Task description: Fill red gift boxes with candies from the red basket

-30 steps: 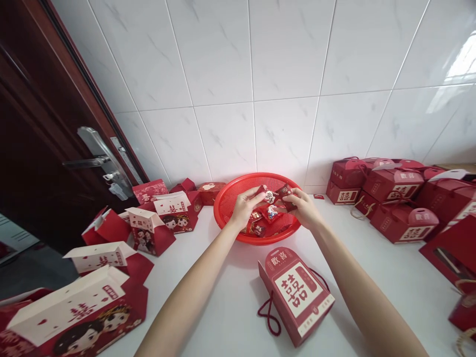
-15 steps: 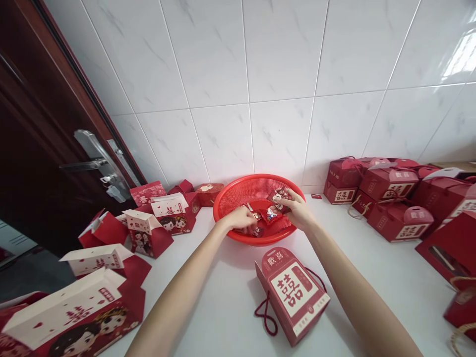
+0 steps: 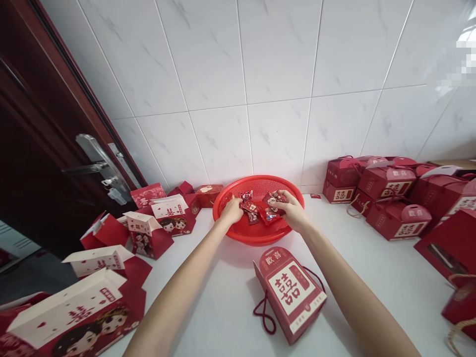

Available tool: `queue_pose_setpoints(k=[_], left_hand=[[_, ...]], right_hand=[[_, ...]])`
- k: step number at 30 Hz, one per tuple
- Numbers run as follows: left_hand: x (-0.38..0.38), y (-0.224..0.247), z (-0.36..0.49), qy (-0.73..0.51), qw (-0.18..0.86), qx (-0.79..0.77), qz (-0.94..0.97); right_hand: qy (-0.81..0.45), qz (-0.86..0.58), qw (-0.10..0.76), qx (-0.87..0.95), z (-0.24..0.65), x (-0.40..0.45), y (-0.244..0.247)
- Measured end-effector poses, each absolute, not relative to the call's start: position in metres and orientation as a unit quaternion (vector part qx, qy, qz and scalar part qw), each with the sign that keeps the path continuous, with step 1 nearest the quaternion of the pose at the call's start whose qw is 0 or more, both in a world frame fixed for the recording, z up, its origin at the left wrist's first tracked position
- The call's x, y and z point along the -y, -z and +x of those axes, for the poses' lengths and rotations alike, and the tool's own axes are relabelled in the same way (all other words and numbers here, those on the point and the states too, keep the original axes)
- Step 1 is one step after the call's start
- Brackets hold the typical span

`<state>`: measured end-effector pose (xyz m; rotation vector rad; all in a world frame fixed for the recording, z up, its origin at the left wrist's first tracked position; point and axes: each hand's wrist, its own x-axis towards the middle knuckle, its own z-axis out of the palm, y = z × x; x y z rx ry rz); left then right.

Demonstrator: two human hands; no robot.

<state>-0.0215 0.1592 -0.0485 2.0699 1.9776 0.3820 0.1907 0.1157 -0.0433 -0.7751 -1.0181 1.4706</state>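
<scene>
Both hands are inside a red plastic mesh basket (image 3: 256, 238). At its left side, my left hand (image 3: 231, 210) is closed, its fingers curled against small red wrapped candies (image 3: 249, 205); the fingertips are partly hidden. On the right, my right hand (image 3: 293, 213) grips a dark red candy packet (image 3: 274, 198) between thumb and fingers. A shiny red wrapper (image 3: 267, 215) lies against its fingertips. In front of the basket, a red gift box (image 3: 289, 292) with a white label and dark red cord lies on its back on the white table.
Several open red and cream gift boxes (image 3: 92, 310) line the left side. Closed red boxes (image 3: 396, 218) are stacked at the right. Behind the basket is a white tiled wall (image 3: 219, 139), and a dark door (image 3: 48, 124) stands at the left. A small red packet (image 3: 315, 196) lies by the wall.
My left hand has shifted left and slightly up inside the basket, and more candies show beside it. My right hand has lowered slightly with the packet.
</scene>
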Motion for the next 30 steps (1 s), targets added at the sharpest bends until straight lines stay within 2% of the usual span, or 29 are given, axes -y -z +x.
queue_pose_setpoints(k=[6, 14, 22, 30], left_hand=[[-0.174, 0.04, -0.022, -0.131, 0.106, -0.679, 0.714], [-0.185, 0.036, -0.015, 0.053, 0.125, -0.612, 0.779], [-0.201, 0.038, -0.001, 0.154, 0.106, -0.617, 0.764], [-0.198, 0.042, -0.008, 0.135, 0.156, -0.58, 0.788]], right_hand=[[-0.622, -0.341, 0.573, 0.412, 0.193, -0.117, 0.044], [-0.634, -0.332, 0.572, 0.4, 0.189, -0.115, 0.042], [-0.642, -0.337, 0.576, 0.379, 0.189, -0.115, 0.04], [-0.642, -0.34, 0.562, 0.395, 0.187, -0.111, 0.037]])
